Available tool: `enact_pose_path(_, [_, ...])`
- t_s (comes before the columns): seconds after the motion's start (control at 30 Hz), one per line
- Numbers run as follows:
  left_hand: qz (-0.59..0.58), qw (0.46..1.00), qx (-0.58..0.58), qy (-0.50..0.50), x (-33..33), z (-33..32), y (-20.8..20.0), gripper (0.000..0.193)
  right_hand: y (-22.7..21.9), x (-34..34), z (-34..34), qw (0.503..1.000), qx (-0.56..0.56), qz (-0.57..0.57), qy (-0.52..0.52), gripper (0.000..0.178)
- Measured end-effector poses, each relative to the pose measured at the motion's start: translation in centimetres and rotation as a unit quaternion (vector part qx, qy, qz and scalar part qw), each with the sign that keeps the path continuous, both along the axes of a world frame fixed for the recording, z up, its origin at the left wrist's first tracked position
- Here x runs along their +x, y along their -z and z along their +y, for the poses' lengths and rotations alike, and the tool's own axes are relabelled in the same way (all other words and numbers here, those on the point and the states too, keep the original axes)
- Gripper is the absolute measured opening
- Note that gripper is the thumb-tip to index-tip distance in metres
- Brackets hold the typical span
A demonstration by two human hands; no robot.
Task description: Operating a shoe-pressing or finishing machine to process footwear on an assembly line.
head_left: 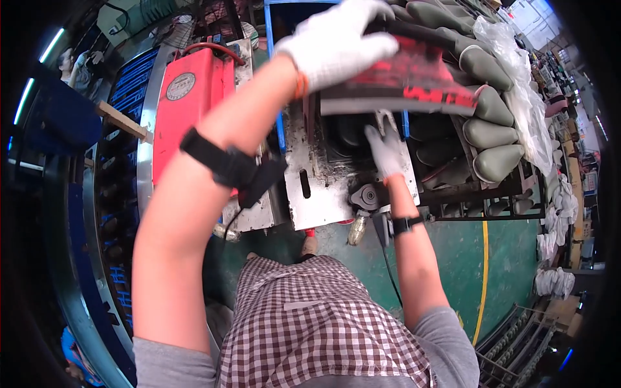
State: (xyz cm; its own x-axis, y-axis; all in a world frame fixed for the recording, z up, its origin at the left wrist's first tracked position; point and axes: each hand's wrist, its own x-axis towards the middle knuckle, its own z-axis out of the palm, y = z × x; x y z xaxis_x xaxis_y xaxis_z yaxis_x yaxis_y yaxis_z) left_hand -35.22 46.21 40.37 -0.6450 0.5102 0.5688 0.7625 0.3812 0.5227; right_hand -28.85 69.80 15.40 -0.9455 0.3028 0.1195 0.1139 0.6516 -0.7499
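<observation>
My left hand (339, 45), in a white glove, reaches up to the machine's raised red-and-black cover (404, 77). Its thumb and fingers close around a black bar (420, 30) at the cover's top. Lower and to the right, my right hand (386, 149), gloved too, lies under the cover's grey front edge with fingers apart. It is beside a dark rounded form (349, 131) in the machine's shadowed recess; its kind cannot be made out. A worn metal plate (317, 200) fronts the recess, with a black round knob-like part (369, 195) near my right wrist.
Several olive-green shoe lasts or boot-shaped forms (495, 161) crowd a rack at the right, beside clear plastic sheeting (517, 97). A red machine housing (194, 90) stands left, next to a conveyor-like line with blue racks (129, 84). A yellow line (483, 278) crosses the green floor.
</observation>
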Motion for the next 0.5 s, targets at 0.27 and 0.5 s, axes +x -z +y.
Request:
enact_pose_path(0.27, [0.147, 0.989, 0.031, -0.009, 7.1, 1.8, 14.3, 0.042, 9.5, 19.8, 5.8, 0.95, -0.276, -0.067, 0.132, 0.028])
enact_pose_path(0.5, [0.179, 0.983, -0.012, -0.032, 8.9, 2.4, 24.4, 0.041, 2.8, 23.5, -1.8, 0.665, -0.698, -0.266, 0.012, 0.061])
